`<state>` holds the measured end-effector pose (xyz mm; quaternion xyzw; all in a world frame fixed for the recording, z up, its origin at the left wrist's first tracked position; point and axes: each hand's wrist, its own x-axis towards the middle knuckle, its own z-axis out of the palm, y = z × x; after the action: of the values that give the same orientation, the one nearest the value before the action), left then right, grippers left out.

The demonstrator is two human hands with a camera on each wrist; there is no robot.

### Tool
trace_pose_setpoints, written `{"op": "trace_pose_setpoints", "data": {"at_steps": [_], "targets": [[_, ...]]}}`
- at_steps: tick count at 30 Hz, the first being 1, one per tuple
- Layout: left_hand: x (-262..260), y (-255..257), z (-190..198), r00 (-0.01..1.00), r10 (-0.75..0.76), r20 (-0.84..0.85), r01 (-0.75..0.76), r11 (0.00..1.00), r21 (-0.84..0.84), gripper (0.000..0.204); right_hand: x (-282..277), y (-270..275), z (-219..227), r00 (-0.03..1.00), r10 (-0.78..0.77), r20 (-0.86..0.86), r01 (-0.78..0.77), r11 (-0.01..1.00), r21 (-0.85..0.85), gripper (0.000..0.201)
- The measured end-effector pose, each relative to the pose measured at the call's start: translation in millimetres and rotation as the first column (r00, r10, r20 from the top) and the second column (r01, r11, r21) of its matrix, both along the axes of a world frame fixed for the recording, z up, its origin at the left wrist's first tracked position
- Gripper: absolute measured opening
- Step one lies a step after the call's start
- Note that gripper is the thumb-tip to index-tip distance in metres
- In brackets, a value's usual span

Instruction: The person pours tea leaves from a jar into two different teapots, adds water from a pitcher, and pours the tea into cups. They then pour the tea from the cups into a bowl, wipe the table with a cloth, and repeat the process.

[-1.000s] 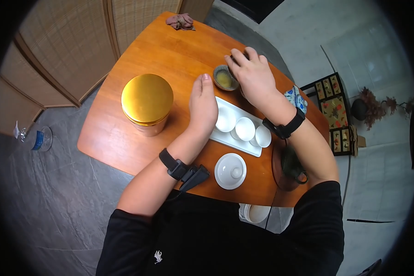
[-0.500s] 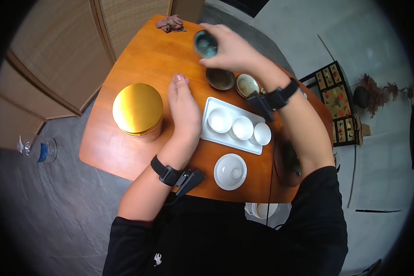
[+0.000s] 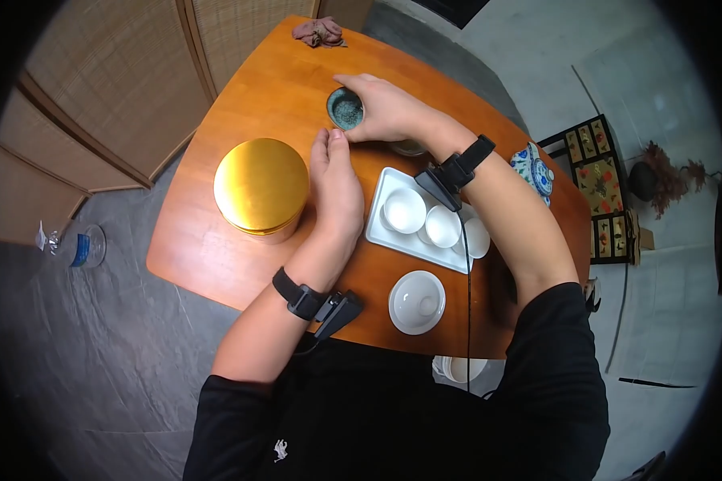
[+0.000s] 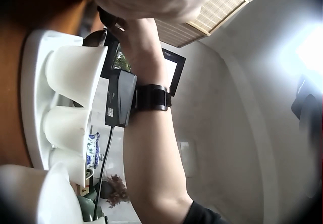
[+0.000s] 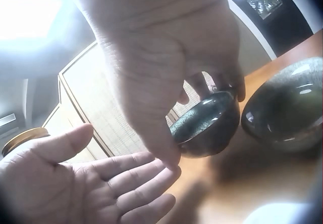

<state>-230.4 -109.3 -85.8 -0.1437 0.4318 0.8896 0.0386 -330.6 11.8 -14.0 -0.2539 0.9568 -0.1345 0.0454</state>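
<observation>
A small dark teal cup (image 3: 345, 108) is gripped by the right hand (image 3: 389, 111), thumb and fingers round its sides. In the right wrist view the cup (image 5: 207, 125) tilts a little, beside a larger glazed bowl (image 5: 287, 105). The left hand (image 3: 336, 188) is held palm inward with straight fingers, its fingertips close to the right thumb; it holds nothing. In the right wrist view its palm (image 5: 81, 188) faces up. Right of the left hand, a white tray (image 3: 377, 228) carries three white cups (image 3: 405, 211).
A gold-lidded canister (image 3: 261, 184) stands left of the left hand. A white lid-like dish (image 3: 417, 302) lies near the front edge. A crumpled cloth (image 3: 319, 33) is at the far corner, and a blue-and-white pot (image 3: 532, 171) at the right. A cable hangs from the right wrist.
The right hand moved from the bowls at the right toward the left hand, bringing the teal cup. It has come lower and nearer since half a second ago. The left hand remains straight-fingered.
</observation>
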Motion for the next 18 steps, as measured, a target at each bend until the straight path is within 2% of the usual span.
{"op": "trace_pose_setpoints", "data": {"at_steps": [6, 8, 14, 17, 18], "targets": [[-8, -3, -23, 0.998, -0.065, -0.019, 0.065, 0.998, 0.027, 0.039, 1, 0, -3, 0.999, -0.026, 0.048, 0.026, 1.000, 0.014, 0.099], [-6, -2, -14, 0.999, -0.054, -0.002, 0.055, 0.998, 0.013, 0.035, 1, -1, -5, 0.998, -0.029, 0.055, 0.028, 0.999, 0.017, 0.099], [-4, -2, -4, 1.000, -0.025, 0.016, 0.024, 0.999, 0.034, 0.040, 1, 1, -4, 0.997, -0.017, 0.071, 0.017, 1.000, 0.000, 0.100], [-4, 1, -4, 1.000, -0.006, -0.018, 0.005, 0.999, -0.035, 0.050, 3, 13, 2, 0.997, -0.010, 0.081, 0.009, 1.000, 0.010, 0.105], [-2, 1, -4, 1.000, -0.009, 0.021, 0.009, 1.000, 0.006, 0.053, 5, 20, 6, 0.996, -0.010, 0.086, 0.009, 1.000, 0.019, 0.107]]}}
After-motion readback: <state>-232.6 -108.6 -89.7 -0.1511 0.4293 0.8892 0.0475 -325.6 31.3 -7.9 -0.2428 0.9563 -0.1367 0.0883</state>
